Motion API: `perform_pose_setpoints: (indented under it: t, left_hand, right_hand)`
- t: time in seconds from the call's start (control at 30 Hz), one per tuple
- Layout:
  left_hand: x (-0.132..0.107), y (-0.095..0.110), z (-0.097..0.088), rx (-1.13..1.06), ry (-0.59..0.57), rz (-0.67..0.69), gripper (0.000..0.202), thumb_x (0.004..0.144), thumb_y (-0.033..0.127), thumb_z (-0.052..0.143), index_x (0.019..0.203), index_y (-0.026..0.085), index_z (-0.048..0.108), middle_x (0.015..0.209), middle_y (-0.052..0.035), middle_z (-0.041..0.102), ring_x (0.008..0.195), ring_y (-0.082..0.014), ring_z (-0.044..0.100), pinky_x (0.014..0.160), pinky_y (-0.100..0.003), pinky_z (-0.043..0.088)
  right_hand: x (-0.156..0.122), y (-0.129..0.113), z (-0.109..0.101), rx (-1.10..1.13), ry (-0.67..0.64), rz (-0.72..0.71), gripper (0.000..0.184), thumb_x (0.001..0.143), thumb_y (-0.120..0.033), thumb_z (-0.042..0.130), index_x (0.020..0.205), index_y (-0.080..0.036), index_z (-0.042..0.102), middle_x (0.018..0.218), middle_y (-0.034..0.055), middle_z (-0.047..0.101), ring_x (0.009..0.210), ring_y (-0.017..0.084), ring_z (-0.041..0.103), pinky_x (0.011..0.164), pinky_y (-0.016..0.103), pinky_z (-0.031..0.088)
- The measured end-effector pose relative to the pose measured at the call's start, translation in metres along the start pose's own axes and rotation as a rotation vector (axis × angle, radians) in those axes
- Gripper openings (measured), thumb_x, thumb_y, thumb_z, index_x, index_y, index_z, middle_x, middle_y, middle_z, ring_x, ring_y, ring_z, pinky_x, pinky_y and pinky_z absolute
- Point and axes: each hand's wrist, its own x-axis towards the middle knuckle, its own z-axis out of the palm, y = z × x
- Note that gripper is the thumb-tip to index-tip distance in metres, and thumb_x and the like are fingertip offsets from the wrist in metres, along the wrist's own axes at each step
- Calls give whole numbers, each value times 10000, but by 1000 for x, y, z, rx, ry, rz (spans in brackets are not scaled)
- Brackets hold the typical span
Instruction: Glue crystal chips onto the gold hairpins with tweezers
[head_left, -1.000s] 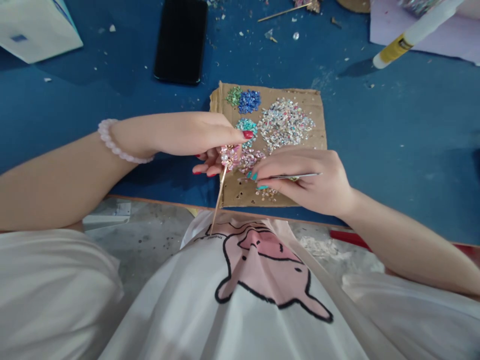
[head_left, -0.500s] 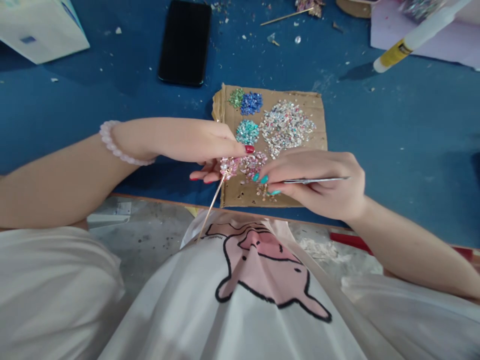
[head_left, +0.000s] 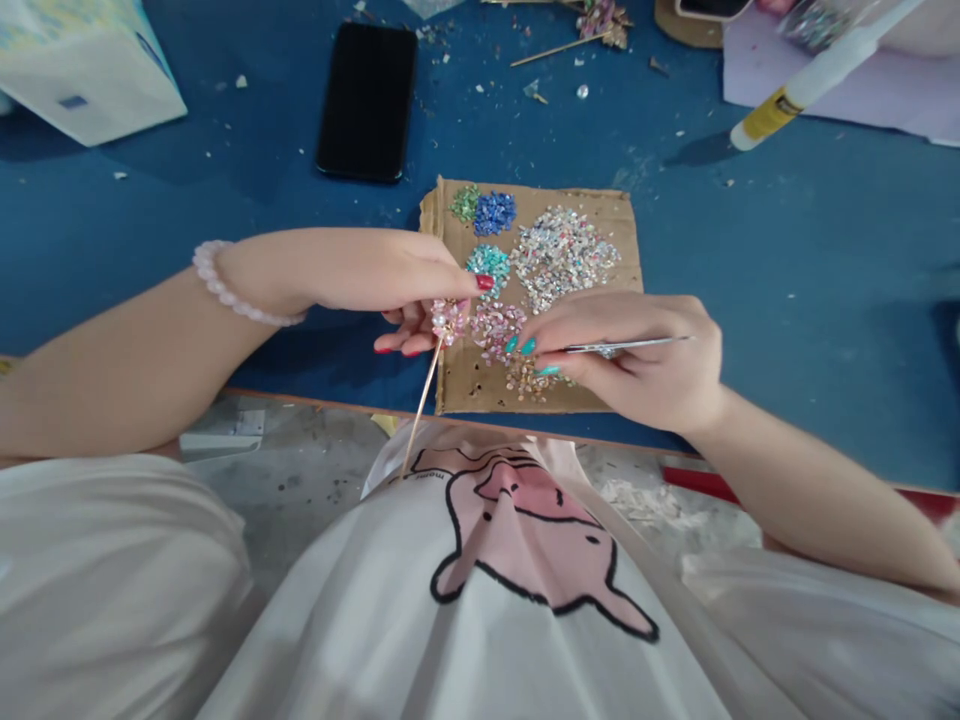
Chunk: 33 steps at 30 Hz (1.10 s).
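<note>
My left hand [head_left: 405, 285] is closed on a hairpin [head_left: 448, 322], its pink beaded flower head between thumb and fingers. The pin's long thin stem [head_left: 422, 405] slants down toward my lap. To the right, my right hand [head_left: 637, 350] pinches tweezers [head_left: 630, 345]; their tips are hidden by the fingers. Those fingertips hover by the pink chips [head_left: 499, 328] on a piece of cardboard [head_left: 457, 395]. Teal chips [head_left: 489, 268], blue chips [head_left: 495, 213], green chips [head_left: 465, 203], a large silvery pile [head_left: 566, 255] and amber bits [head_left: 529, 380] lie there too.
A black phone [head_left: 367, 100] lies on the blue table behind my left hand. At the far left stands a tissue box [head_left: 112, 80]. A white tube with a yellow band [head_left: 776, 115] is at the far right, near a lilac sheet [head_left: 892, 105]. Another flower pin [head_left: 562, 50] lies at the back.
My left hand and the hairpin have shifted slightly left and up, a little away from the pink chips. My right hand still pinches the tweezers, barely moved. The view has tilted slightly.
</note>
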Motion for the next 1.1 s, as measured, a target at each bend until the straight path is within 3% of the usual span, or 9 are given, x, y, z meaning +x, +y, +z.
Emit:
perform_pose_setpoints:
  t: [0.17,0.4,0.57,0.87,1.1]
  left_hand:
    - [-1,-4,-5,19,-21,-1,504,1065,381,328,685,143,561,549,-20,610,399,-54,499,466,-181,396]
    - [2,1,-1,100,12,-26,498,1038,321,333,691,116,626,602,-60,676,430,-72,562,493,-205,382]
    - [2,5,0,124,48,-60,501,1015,274,326,645,112,623,648,-81,696,455,-78,562,509,-220,354]
    - [1,-8,-3,2,138,-30,510,1035,286,338,726,58,673,671,-96,693,518,-75,591,470,-197,315]
    - [2,0,-1,-230,157,-32,277,899,178,410,672,114,555,742,-109,730,464,-54,584,428,-162,357]
  right_hand:
    - [0,3,4,-69,-72,17,72,943,-170,683,895,-216,710,881,-3,787,833,139,757,805,288,626]
    - [-1,5,3,-115,-44,16,75,941,-174,688,902,-230,718,913,-20,799,849,127,762,807,269,624]
    - [0,5,-1,-130,8,37,72,926,-169,708,888,-225,734,897,-27,805,826,124,771,780,243,626]
    - [0,5,-10,-179,197,41,80,897,-176,746,867,-251,746,868,-43,807,822,125,783,779,221,636]
    - [0,6,-16,-153,295,26,79,877,-168,759,890,-246,761,876,-31,804,828,154,784,754,257,643]
